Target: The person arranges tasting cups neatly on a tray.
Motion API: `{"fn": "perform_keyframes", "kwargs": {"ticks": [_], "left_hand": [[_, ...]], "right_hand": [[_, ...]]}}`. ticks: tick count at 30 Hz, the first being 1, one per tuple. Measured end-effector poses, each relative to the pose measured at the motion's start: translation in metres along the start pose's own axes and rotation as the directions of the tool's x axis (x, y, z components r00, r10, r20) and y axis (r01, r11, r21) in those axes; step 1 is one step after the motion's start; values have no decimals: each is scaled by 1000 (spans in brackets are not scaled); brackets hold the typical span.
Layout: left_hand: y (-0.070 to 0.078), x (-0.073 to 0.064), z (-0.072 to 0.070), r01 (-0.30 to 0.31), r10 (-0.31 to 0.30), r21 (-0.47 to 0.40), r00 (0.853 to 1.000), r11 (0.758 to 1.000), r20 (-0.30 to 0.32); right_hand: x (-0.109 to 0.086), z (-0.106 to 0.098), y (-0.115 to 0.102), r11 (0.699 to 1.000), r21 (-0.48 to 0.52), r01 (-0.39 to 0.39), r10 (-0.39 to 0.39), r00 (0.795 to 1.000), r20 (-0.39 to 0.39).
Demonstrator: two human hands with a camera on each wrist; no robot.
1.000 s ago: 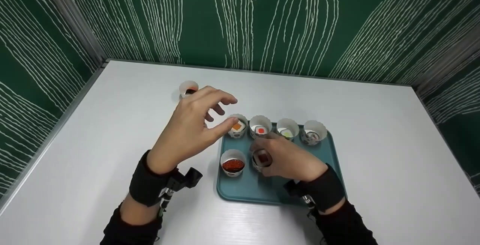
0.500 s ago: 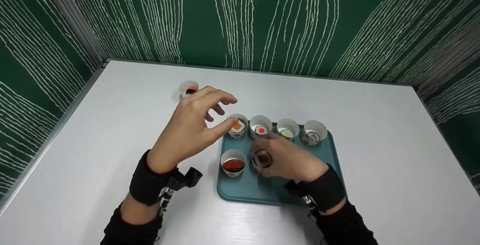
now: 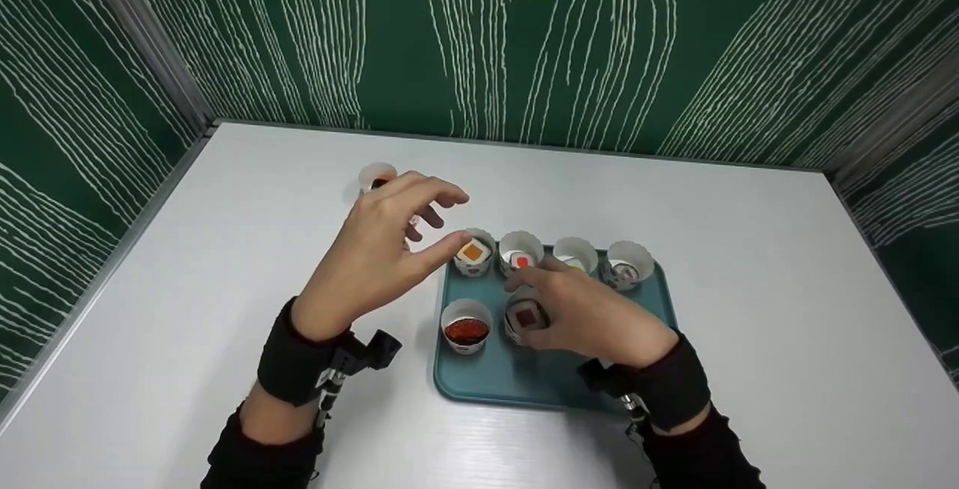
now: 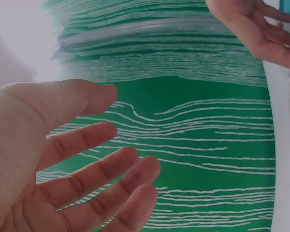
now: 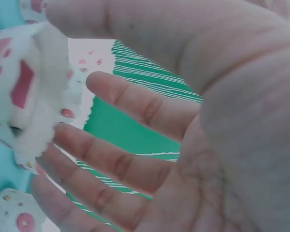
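My right hand (image 3: 592, 309) is at a paper cup (image 3: 517, 332) in the front row on the teal tray (image 3: 494, 388). In that cup lies a sushi piece (image 3: 527, 314) with a dark red centre. The right wrist view shows the fingers spread and nearly straight, with fingertips and thumb right at the cup's scalloped rim (image 5: 48, 96). My left hand (image 3: 374, 249) hovers left of the tray with nothing in it, fingers loosely bent. Its thumb tip overlaps the back-left cup (image 3: 473, 264), which holds a sushi piece with an orange centre.
Three more cups stand along the tray's back: one with a red-centred piece (image 3: 522, 259), a partly covered cup (image 3: 575, 249) and a right-hand cup (image 3: 628, 264). A cup with red roe sushi (image 3: 466, 330) is front left. Another cup (image 3: 377, 172) stands on the white table behind my left hand.
My right hand's fingers have loosened from around the front cup, and the hand has shifted slightly right. The cup stays in place. My left hand has drifted slightly left.
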State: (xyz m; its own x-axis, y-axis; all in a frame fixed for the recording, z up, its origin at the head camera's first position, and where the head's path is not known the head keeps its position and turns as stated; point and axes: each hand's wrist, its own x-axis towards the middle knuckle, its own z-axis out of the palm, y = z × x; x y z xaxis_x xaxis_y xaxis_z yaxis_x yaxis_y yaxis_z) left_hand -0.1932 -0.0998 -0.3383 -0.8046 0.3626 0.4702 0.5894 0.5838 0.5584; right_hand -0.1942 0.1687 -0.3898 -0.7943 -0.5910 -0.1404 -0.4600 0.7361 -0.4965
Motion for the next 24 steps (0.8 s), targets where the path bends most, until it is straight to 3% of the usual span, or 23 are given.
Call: {"fn": "perform_keyframes", "kwargs": {"ticks": [8,15,24], "left_hand": [[-10,3,-2,45,-45,12,999,999,-3],[-29,4,-2,102,-103,27,995,994,12],[-57,11,-3,157,-159,31,983,987,95]], "right_hand": [[-24,-22,-9,1000,-18,-6,4,994,-107],[-47,-42,-20,1000,-3,-25,24,985,-174],[-68,-51,-25,997,-33,76,-81,965,-251]]}}
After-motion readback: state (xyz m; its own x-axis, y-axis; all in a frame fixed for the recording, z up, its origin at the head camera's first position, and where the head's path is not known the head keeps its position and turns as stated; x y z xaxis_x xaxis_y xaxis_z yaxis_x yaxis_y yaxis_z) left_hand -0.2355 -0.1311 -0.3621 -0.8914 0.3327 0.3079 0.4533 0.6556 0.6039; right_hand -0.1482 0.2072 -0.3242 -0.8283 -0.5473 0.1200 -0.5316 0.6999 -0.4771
